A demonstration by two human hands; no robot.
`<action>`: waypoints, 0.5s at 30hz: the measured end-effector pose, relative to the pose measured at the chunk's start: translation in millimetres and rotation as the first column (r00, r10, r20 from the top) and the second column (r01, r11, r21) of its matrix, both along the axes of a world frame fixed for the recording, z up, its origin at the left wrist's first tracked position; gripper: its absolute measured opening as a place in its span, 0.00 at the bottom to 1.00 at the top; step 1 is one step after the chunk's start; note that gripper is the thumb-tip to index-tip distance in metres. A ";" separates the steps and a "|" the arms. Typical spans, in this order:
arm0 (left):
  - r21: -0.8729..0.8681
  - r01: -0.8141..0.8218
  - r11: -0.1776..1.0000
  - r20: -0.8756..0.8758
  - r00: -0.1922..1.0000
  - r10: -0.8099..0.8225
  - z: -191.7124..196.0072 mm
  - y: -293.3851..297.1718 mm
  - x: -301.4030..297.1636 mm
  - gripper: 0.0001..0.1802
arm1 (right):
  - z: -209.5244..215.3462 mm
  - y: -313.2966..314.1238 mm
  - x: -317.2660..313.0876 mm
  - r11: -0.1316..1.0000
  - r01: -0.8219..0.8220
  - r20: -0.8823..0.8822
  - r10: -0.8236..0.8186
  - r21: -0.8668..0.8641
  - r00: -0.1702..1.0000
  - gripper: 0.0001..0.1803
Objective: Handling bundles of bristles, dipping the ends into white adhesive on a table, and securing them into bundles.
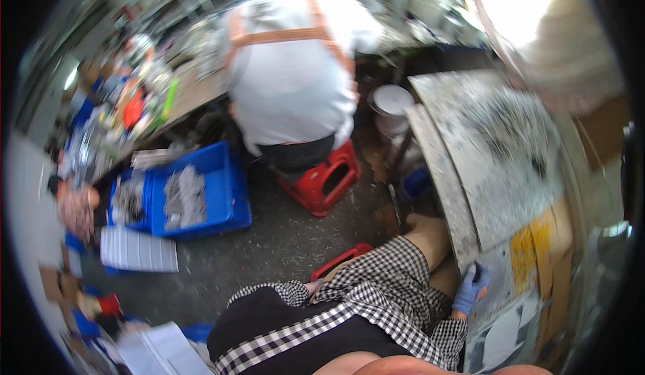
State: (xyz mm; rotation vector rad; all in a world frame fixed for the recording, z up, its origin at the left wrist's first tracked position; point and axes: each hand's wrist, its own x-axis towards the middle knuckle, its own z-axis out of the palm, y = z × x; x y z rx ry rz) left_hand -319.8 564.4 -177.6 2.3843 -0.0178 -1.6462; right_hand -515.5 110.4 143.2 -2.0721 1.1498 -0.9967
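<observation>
Cluttered workshop floor, gloved right hand (pixel 470 288) grip clenched on worn table edge (pixel 463 241), left hand unseen.

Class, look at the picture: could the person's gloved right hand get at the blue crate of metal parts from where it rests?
Probably not. The right hand grips the table edge on the right; the blue crate lies far left, beyond the person's checked lap.

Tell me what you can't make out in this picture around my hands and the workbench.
- Left hand: not seen anywhere in the head view.
- Right hand in a blue glove, on the workbench edge: fingertips hidden, so its grip cannot be told.
- Blue crate contents: grey pieces, too small and blurred to name.
- Shelf clutter at left: smeared by blur and fisheye bend.
- Person on the red stool: back turned, hands hidden by the body.
</observation>
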 end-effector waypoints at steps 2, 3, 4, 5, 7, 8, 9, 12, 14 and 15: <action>-0.003 0.035 0.999 0.010 0.999 -0.035 9.7 -25.4 9.1 0.35 | 12.2 6.9 1.8 0.992 0.059 -0.074 -0.051 0.111 0.996 0.09; -0.012 0.055 0.998 0.013 0.998 -0.055 12.8 -42.9 13.7 0.34 | 17.6 9.2 1.9 0.996 0.025 -0.055 -0.021 0.089 0.998 0.08; -0.024 0.078 0.997 0.009 0.997 -0.078 13.4 -63.3 16.9 0.34 | 20.7 8.6 0.7 0.998 0.028 -0.049 -0.025 0.059 0.998 0.07; -0.035 0.106 0.994 0.004 0.994 -0.106 14.6 -83.7 18.9 0.34 | 23.9 7.3 -0.7 0.999 0.038 -0.078 -0.038 -0.001 0.996 0.07; -0.053 0.141 0.989 -0.002 0.990 -0.141 17.7 -122.6 23.3 0.33 | 27.4 2.1 -6.4 0.996 0.012 0.011 -0.013 0.083 1.000 0.06; -0.059 0.153 0.987 -0.005 0.988 -0.153 19.2 -141.3 25.5 0.33 | 28.0 -0.7 -9.9 0.994 0.019 -0.035 -0.016 0.110 0.999 0.07; -0.053 0.165 0.985 -0.015 0.986 -0.166 26.1 -158.4 29.9 0.33 | 30.1 -5.1 -10.5 0.991 -0.013 -0.106 0.027 0.130 0.994 0.07; -0.038 0.207 0.978 -0.036 0.977 -0.208 45.1 -196.0 41.3 0.32 | 36.3 -16.8 -9.1 0.989 -0.087 -0.027 0.090 0.120 0.996 0.08; -0.035 0.245 0.969 -0.048 0.968 -0.247 53.6 -209.9 48.2 0.31 | 41.9 -21.9 -5.4 0.989 -0.088 -0.064 0.095 0.115 0.993 0.08; -0.029 0.265 0.964 -0.050 0.963 -0.266 54.2 -212.7 50.8 0.31 | 44.4 -22.4 -4.2 0.991 -0.094 -0.058 0.100 0.094 0.993 0.08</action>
